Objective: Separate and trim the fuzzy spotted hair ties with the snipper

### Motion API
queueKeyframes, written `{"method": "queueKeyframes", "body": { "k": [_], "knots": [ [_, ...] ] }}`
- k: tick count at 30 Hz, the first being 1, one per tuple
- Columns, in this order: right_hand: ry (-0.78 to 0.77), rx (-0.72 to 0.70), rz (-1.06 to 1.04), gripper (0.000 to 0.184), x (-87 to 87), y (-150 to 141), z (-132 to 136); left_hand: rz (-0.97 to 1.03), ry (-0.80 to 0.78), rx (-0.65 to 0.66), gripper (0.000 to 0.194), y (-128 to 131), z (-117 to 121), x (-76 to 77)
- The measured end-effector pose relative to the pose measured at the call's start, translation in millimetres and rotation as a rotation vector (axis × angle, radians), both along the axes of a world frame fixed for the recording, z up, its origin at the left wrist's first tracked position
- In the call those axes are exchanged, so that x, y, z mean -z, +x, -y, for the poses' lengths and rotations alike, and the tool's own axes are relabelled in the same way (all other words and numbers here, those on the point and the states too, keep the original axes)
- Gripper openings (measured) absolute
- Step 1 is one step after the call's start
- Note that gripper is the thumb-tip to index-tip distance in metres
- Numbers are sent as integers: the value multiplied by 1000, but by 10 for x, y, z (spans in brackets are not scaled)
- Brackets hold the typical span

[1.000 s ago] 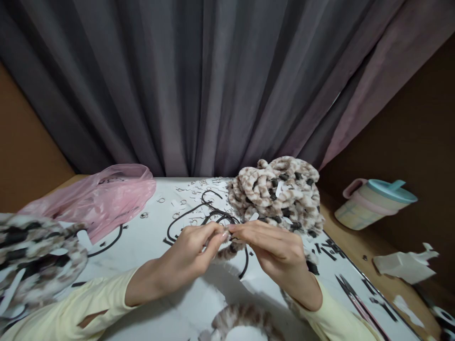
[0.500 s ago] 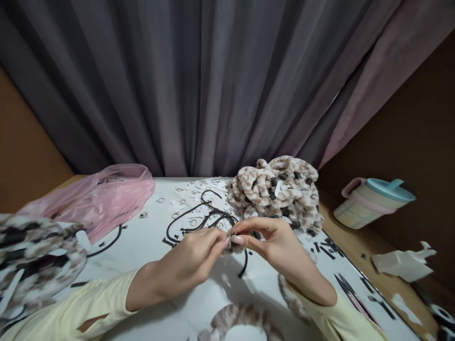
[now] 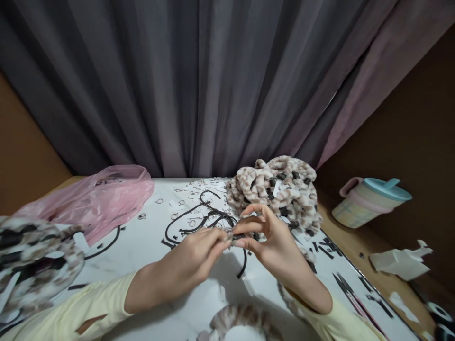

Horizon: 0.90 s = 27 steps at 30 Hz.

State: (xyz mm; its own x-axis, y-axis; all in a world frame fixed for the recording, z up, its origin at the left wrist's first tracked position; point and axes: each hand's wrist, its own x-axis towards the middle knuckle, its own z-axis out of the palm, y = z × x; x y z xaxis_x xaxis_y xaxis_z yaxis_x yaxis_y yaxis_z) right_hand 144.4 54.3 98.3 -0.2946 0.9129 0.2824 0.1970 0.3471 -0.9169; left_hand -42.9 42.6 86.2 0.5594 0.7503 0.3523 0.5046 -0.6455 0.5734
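Observation:
Over the middle of the white table (image 3: 159, 303), my left hand (image 3: 192, 255) pinches the end of a brown-and-white plush band (image 3: 228, 232) between thumb and fingers. My right hand (image 3: 272, 244) faces it, with thumb and a finger closed on a dark part of the same band and the upper fingers raised. Most of the held piece is hidden by my fingers. Beneath and behind my hands lie black elastic cords (image 3: 206, 220) in loose loops. Another plush band (image 3: 241, 317) curves on the table near the front edge.
Plush bands with dark sections form a pile (image 3: 280, 189) behind my right hand and another (image 3: 39, 265) at left. A pink plastic bag (image 3: 117, 203), small metal rings (image 3: 159, 201), scissors (image 3: 351, 293), black scraps (image 3: 325, 247), a lidded cup (image 3: 369, 203) and a white container (image 3: 401, 263) stand or lie around.
My right hand's upper fingers have lifted and spread, showing more of the dark part of the band. My left hand keeps its pinch in nearly the same place.

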Motion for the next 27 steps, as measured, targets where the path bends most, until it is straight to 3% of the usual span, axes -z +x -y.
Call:
{"method": "queueKeyframes", "body": {
  "k": [3, 6, 9, 16, 27],
  "knots": [
    [177, 19, 45, 28, 59, -37, 59, 161, -516, -14, 22, -29, -70, -111],
    [369, 3, 139, 29, 116, -75, 127, 297, -728, -16, 31, -34, -135, -157],
    [538, 24, 218, 31, 155, -104, 159, 333, -732, -22, 25, -14, -152, -143],
    [672, 136, 294, 34, 131, -80, 78, 389, -659, -124, 25, 11, -107, -141],
    [619, -10, 442, 15, 25, 30, 13, 408, -745, -89, 21, -11, -120, -170]
  ]
}}
